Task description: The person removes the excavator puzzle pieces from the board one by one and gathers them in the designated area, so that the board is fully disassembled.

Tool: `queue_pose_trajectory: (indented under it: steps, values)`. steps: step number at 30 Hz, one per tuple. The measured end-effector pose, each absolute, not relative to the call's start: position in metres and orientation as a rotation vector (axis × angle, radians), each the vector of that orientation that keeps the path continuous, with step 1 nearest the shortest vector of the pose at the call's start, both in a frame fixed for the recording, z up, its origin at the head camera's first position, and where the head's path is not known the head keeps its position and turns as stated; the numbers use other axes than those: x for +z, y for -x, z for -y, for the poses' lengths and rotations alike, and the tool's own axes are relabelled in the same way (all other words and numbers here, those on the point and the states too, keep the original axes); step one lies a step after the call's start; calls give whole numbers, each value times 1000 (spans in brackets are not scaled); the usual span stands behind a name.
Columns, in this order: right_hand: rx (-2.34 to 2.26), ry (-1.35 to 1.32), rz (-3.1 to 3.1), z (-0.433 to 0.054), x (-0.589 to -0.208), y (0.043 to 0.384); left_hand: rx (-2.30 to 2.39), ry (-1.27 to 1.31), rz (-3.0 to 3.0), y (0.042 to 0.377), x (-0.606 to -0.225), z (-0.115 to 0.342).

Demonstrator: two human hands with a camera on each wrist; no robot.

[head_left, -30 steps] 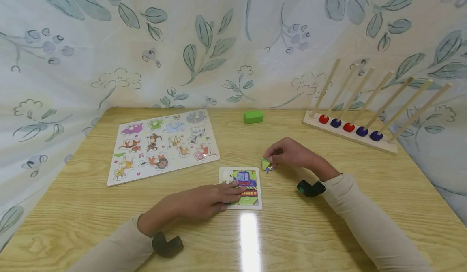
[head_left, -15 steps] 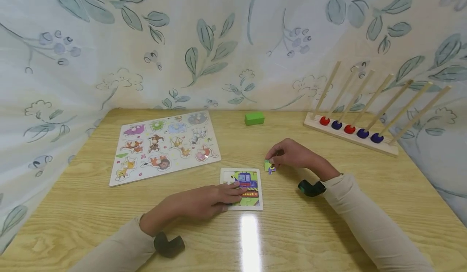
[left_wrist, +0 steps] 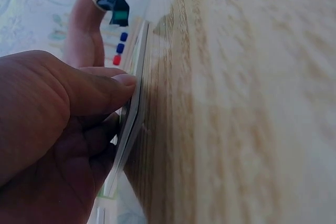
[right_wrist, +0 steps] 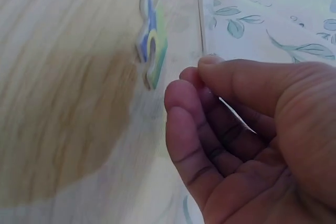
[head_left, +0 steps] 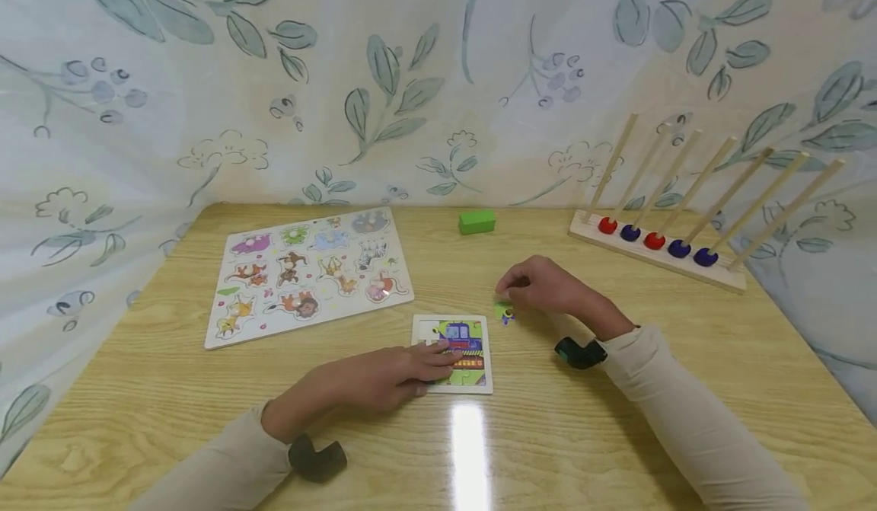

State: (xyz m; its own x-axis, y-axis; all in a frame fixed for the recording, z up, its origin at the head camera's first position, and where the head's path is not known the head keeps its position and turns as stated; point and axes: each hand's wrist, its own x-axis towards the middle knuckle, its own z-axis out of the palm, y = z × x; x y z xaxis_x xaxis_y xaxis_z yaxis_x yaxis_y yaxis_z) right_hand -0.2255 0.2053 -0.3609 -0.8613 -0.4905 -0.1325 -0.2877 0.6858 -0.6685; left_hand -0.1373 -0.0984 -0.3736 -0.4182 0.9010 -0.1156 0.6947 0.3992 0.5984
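My left hand (head_left: 384, 378) rests with extended fingers on a small framed jigsaw puzzle (head_left: 473, 342) showing a blue and red vehicle on green. In the left wrist view, the thumb lies against the near edge of the puzzle (left_wrist: 131, 121). A light cell shows at the puzzle's upper left, partly beside the fingers. Right of the puzzle lies a loose green, blue and yellow jigsaw piece (head_left: 506, 315). My right hand (head_left: 548, 286) hovers just beyond it, fingers loosely bent. The right wrist view shows a gap between the fingertips and the jigsaw piece (right_wrist: 151, 43), and nothing held.
A white animal peg puzzle board (head_left: 322, 267) lies at the back left. A green block (head_left: 476, 221) sits near the rear edge. At the back right stands a wooden rack (head_left: 658, 256) with upright rods and several red and blue beads. A floral cloth (head_left: 438, 77) hangs behind the table.
The right fingers, earlier at the jigsaw piece, have come slightly up and off it. The piece stays on the table. My left hand keeps its place on the puzzle.
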Motion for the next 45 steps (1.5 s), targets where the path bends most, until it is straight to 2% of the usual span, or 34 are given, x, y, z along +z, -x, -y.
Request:
queue_pose_trajectory:
  steps: [28, 45]
  values:
    - [-1031, 951, -2469, -161, -359, 215, 681, -1349, -2239, 137, -375, 99]
    - [-1073, 978, -2343, -140, -361, 211, 675, -1356, -2237, 139, -374, 99]
